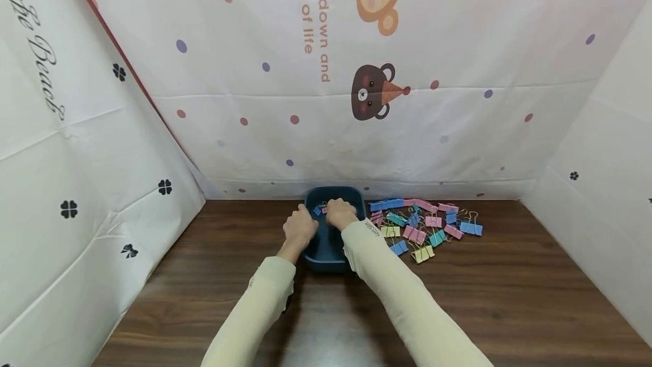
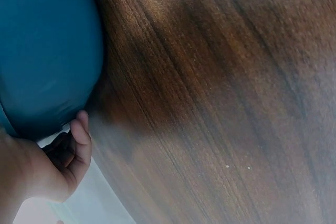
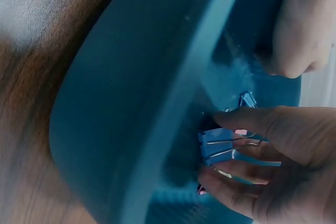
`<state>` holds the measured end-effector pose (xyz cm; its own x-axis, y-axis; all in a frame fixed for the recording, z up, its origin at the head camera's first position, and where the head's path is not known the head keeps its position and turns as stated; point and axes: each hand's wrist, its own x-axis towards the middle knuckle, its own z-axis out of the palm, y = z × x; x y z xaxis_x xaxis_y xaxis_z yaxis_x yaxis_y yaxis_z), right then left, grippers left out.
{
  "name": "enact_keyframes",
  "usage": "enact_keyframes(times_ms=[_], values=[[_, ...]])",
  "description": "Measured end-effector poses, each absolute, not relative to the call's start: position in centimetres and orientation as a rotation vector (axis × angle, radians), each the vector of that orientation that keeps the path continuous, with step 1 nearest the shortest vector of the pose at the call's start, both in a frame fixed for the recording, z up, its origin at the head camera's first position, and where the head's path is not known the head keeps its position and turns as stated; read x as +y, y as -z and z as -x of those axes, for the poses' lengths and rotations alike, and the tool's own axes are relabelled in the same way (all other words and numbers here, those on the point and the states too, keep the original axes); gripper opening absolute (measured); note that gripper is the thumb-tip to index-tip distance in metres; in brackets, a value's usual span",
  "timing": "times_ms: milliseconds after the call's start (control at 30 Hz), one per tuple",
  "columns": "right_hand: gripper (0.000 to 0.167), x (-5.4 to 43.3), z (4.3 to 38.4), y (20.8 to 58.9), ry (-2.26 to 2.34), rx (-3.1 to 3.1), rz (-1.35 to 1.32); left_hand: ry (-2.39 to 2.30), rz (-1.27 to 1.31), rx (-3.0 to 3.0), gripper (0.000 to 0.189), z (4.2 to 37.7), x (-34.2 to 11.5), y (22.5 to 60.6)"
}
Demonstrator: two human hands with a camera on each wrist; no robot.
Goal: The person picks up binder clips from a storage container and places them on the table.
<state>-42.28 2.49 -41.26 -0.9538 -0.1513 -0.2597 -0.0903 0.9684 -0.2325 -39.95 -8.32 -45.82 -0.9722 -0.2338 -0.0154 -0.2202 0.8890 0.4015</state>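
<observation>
A dark blue plastic bin [image 1: 323, 248] stands against the back wall. My left hand [image 1: 299, 225] grips its left rim, and in the left wrist view the curled fingers [image 2: 80, 142] lie against the outer wall. Down inside the bin is my right hand [image 1: 340, 213]. Its thumb and fingers hold a blue binder clip [image 3: 216, 145] with wire handles, close to the bin's inner wall. Another small blue clip [image 3: 248, 99] lies beyond the thumb, and bits of pink and yellow clips show partly hidden behind the fingers.
Right of the bin, many coloured binder clips lie loosely spread, among them a yellow clip [image 1: 423, 254], a blue clip [image 1: 471, 228] and a pink clip [image 1: 415, 235]. A brown wooden table [image 1: 204, 299] bears everything. Printed white cloth [image 1: 254, 146] hangs behind and at both sides.
</observation>
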Motion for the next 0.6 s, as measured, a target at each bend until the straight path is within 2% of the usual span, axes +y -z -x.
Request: enact_keyframes(times_ms=[267,500,600], values=[[0.017,3.8,41.8,39.2,0.353,2.857,0.266,0.633,-0.372,-3.030,0.045,39.5,-8.1,45.5],[0.037,5.3,40.9,36.4,0.338,2.878,0.303,0.608,-0.357,-3.056,0.048,39.8,-8.2,45.6],[0.036,6.3,40.6,35.1,0.348,2.907,0.312,0.609,-0.348,-3.062,0.049,39.9,-8.3,45.4]])
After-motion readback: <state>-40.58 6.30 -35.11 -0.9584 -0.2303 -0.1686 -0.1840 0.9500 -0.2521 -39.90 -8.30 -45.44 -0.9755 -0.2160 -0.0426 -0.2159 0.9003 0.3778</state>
